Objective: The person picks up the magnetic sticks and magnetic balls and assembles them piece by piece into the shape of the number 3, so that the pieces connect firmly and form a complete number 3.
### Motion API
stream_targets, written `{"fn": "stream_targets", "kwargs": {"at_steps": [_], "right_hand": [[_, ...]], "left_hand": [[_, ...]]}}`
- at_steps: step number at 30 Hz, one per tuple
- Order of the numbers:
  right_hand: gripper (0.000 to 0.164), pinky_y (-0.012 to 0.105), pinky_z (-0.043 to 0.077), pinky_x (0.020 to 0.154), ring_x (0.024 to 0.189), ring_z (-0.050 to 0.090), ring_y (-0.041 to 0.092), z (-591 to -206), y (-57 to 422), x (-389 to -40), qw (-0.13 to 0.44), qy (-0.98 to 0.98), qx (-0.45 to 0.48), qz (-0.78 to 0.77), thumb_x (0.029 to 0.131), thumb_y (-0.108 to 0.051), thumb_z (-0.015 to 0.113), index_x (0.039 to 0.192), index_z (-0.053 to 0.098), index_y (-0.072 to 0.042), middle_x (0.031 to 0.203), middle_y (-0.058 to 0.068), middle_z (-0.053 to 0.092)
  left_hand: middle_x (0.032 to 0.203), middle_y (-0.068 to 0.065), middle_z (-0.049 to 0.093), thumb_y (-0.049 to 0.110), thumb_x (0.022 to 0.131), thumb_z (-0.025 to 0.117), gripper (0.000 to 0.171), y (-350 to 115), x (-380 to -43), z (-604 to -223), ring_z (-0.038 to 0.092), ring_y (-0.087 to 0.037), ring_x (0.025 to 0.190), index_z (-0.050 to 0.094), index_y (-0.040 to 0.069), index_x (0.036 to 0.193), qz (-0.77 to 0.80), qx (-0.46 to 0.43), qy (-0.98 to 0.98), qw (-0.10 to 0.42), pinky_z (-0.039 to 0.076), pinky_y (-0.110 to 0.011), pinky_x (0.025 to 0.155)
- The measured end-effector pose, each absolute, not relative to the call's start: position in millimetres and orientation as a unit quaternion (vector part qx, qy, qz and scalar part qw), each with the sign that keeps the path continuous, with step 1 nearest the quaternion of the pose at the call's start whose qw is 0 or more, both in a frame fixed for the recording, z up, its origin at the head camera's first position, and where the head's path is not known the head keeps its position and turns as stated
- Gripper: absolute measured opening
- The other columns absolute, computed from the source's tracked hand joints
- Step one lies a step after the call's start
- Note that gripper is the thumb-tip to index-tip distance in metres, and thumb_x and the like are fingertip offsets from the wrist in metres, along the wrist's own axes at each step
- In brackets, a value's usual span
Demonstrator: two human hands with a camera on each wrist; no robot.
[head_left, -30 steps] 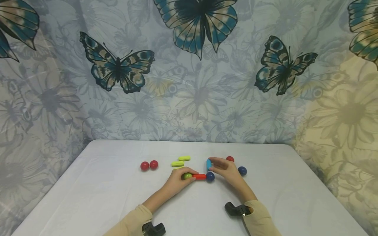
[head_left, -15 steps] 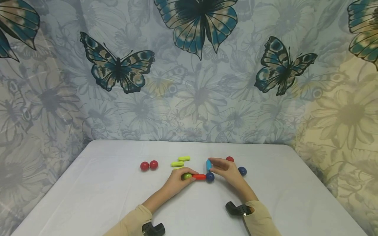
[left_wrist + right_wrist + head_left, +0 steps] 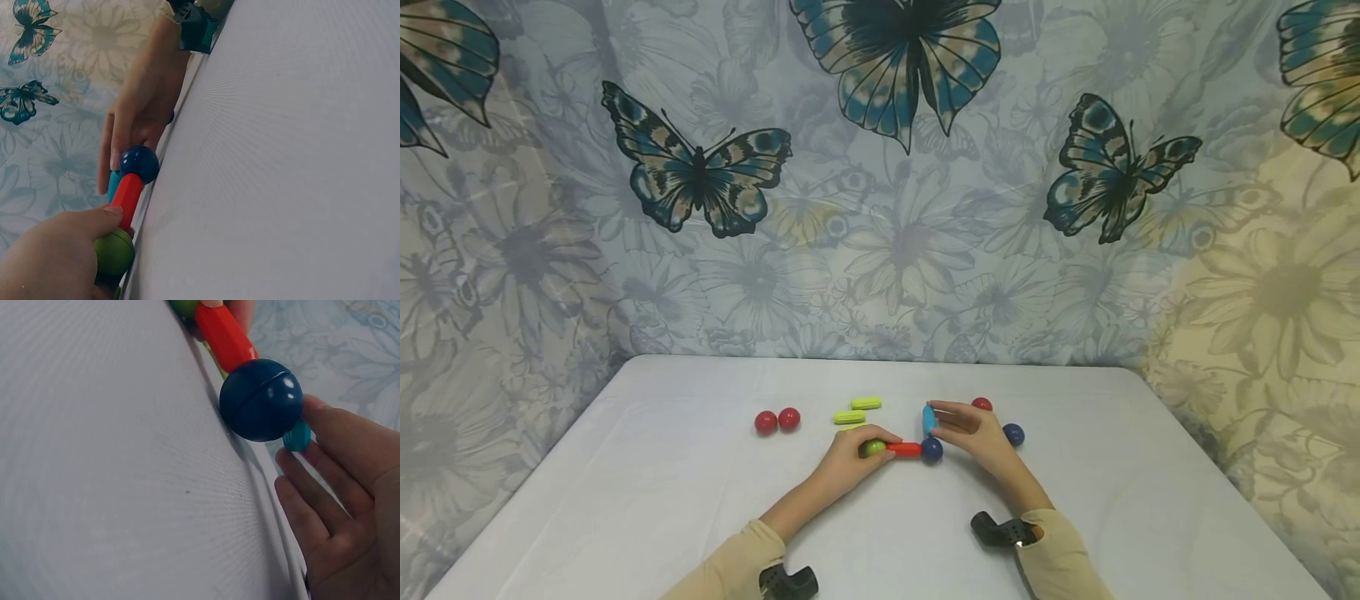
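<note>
The left hand (image 3: 848, 460) has its grip closed round the green ball (image 3: 874, 447), thumb on the red stick (image 3: 905, 450) that joins it to the dark blue ball (image 3: 932, 451). The right hand (image 3: 976, 433) has a narrow grip on the light blue stick (image 3: 929, 421), pinched between thumb and fingers; its near end sits right by the dark blue ball, though I cannot tell if the 2 touch. All this is near the middle of the desk (image 3: 662, 508).

No finger holds the dark blue ball, so an off-centre push from the light blue stick could twist it off the red stick. Uneven thumb pressure could tilt the red stick away from the green ball. A sweep of the right hand might roll the loose red ball (image 3: 981, 404) or blue ball (image 3: 1014, 434) beside it, and the left knuckles could nudge the nearest yellow-green stick (image 3: 853, 427), partly hidden.

Against 0.5 s ago, the pieces and grips match; the whole view, wall butterflies (image 3: 700, 179) included, sits slightly further left, probably from head movement.
</note>
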State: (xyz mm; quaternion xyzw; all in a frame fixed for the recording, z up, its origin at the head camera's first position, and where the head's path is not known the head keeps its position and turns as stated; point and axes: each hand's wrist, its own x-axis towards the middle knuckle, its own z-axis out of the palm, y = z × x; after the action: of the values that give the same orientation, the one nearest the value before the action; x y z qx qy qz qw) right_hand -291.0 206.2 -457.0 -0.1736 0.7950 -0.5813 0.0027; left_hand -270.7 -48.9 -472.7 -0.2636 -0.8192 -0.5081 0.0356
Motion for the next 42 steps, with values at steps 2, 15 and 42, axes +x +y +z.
{"fn": "stream_targets", "kwargs": {"at_steps": [2,15,42], "right_hand": [[0.051,0.029,0.052,0.097,0.124,0.058,0.036,-456.9,205.9,-290.9,0.001,0.795,-0.178,-0.579,0.084,-0.020,0.076,0.131,0.061,-0.009,0.135,0.017,0.060],[0.049,0.028,0.050,0.099,0.126,0.057,0.036,-457.8,205.2,-292.5,-0.009,0.788,-0.207,-0.579,0.086,-0.017,0.075,0.131,0.060,-0.006,0.135,0.018,0.060],[0.044,0.039,0.044,0.106,0.130,0.054,0.029,-457.7,204.9,-291.9,-0.033,0.800,-0.180,-0.571,0.090,-0.023,0.070,0.131,0.060,-0.011,0.135,0.012,0.062]], "left_hand": [[0.108,0.002,0.074,0.016,0.089,0.070,0.020,-49.3,-270.9,-472.7,0.064,-0.013,0.103,0.073,0.019,0.109,-0.508,-0.265,-0.819,0.038,0.050,-0.025,0.091],[0.108,0.003,0.074,0.016,0.089,0.070,0.020,-50.3,-271.9,-473.3,0.064,-0.013,0.103,0.073,0.019,0.109,-0.508,-0.262,-0.820,0.038,0.050,-0.024,0.091],[0.107,0.004,0.074,0.017,0.088,0.072,0.020,-50.4,-272.0,-475.7,0.064,-0.017,0.102,0.074,0.021,0.107,-0.528,-0.265,-0.806,0.029,0.049,-0.022,0.088]]}}
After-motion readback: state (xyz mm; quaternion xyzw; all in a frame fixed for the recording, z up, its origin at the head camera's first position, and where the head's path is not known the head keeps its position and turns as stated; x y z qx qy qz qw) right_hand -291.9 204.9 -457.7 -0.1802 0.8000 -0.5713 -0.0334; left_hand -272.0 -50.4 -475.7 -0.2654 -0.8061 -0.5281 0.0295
